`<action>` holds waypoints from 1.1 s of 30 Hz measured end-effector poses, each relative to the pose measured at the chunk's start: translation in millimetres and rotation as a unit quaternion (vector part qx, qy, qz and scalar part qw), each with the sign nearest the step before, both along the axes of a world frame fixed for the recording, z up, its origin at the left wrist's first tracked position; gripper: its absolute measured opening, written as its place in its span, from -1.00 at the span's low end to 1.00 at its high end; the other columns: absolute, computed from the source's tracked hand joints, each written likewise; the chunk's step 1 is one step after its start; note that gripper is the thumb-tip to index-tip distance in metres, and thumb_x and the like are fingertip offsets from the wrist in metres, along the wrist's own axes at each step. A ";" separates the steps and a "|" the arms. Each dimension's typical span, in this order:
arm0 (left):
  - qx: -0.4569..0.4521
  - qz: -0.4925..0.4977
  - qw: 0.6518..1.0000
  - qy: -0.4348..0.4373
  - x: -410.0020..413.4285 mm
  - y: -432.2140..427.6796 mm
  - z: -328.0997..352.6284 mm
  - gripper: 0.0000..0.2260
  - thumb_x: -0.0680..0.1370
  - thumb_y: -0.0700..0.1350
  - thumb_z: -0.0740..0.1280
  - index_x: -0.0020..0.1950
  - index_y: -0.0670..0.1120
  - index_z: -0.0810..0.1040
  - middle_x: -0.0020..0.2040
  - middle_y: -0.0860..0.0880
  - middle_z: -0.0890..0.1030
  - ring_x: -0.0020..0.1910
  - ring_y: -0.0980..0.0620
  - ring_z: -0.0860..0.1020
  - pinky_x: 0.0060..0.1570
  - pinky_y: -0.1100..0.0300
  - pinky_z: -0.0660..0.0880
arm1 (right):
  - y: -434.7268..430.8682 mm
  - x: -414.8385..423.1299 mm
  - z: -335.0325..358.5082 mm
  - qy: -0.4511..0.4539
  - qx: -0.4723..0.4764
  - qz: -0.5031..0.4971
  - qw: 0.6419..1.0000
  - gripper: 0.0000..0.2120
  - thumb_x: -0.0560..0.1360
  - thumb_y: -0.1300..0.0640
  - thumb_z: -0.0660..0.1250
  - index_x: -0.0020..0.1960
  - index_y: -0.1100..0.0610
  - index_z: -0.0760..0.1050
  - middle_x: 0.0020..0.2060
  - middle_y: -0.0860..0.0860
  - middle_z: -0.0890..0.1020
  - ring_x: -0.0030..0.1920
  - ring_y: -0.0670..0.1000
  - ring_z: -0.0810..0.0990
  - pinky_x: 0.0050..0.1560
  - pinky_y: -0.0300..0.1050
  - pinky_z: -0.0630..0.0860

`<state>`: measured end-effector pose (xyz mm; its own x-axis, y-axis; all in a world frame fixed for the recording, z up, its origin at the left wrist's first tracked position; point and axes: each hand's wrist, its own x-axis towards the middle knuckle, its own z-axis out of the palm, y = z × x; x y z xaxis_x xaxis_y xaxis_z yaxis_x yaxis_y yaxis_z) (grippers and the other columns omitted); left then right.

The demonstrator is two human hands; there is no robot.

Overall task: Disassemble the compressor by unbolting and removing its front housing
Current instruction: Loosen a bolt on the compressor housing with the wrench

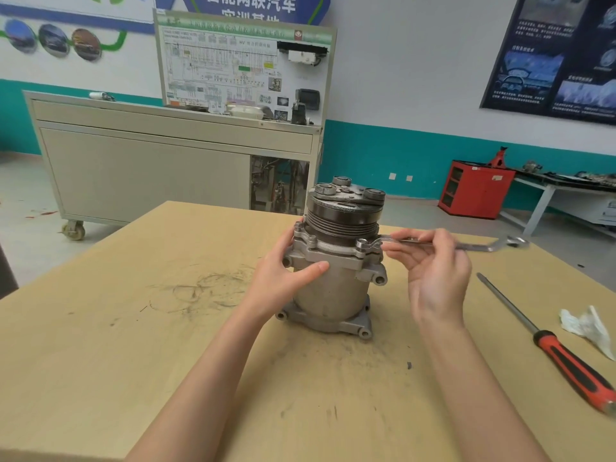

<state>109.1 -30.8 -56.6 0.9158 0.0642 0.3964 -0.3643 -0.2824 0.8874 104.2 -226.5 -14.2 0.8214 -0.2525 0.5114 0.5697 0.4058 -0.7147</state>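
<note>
Compressor (333, 288): L hand (283, 271); wrench (481, 247): R hand (436, 271)

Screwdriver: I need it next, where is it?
Head view: the screwdriver lies on the table, right of the compressor, its handle beside the white rag.

**Bench count**

One compressor (333, 285), with three round caps (373, 194) on its top. One wrench (493, 247), one screwdriver (560, 351), one rag (586, 325), one table (133, 328). Two hands: one left hand (286, 271), one right hand (436, 271). One grey cabinet (150, 168), one red cabinet (473, 191).
</note>
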 end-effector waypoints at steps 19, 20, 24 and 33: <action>0.012 0.004 1.000 -0.005 2.8 0.7 -1.8 -0.26 0.42 0.10 0.49 0.53 0.19 0.22 0.43 0.15 0.42 0.38 0.15 0.38 0.37 0.06 0.36 | 11.2 -19.3 13.1 -0.201 -0.262 -0.200 0.922 -0.67 0.59 -0.02 0.18 -0.10 0.21 0.55 -0.27 -0.03 0.67 -0.25 -0.02 0.71 -0.27 -0.03 0.64; 0.014 0.005 1.000 -0.006 2.6 0.5 -1.7 -0.26 0.42 0.11 0.48 0.53 0.20 0.21 0.43 0.16 0.41 0.36 0.18 0.37 0.33 0.12 0.36 | 13.0 -19.8 8.1 -0.220 -0.280 -0.216 0.909 -0.65 0.60 -0.04 0.18 -0.07 0.22 0.56 -0.25 -0.01 0.66 -0.24 -0.02 0.71 -0.29 0.02 0.64; 0.010 0.009 1.000 -0.005 2.5 0.3 -1.3 -0.27 0.42 0.09 0.49 0.52 0.19 0.22 0.44 0.15 0.41 0.36 0.18 0.36 0.32 0.14 0.35 | 11.3 -21.7 -16.0 -0.255 -0.304 -0.238 0.887 -0.71 0.61 -0.03 0.16 0.05 0.14 0.54 -0.11 0.01 0.65 -0.11 -0.04 0.69 -0.18 -0.02 0.64; 0.000 0.007 1.000 0.012 0.0 -1.6 1.3 -0.25 0.43 0.08 0.48 0.54 0.17 0.20 0.46 0.10 0.39 0.41 0.07 0.35 0.39 -0.04 0.35 | -2.9 -27.8 -24.2 -0.165 -0.238 -0.175 0.941 -0.85 0.59 -0.05 0.16 0.01 -0.05 0.48 -0.08 -0.28 0.66 -0.10 -0.10 0.69 -0.08 -0.21 0.60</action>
<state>109.1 -32.4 -55.2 0.9244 0.0772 0.3736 -0.3383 -0.2867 0.8963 76.3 -229.4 -38.4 0.5073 -0.1558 0.8476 0.8315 -0.1699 -0.5289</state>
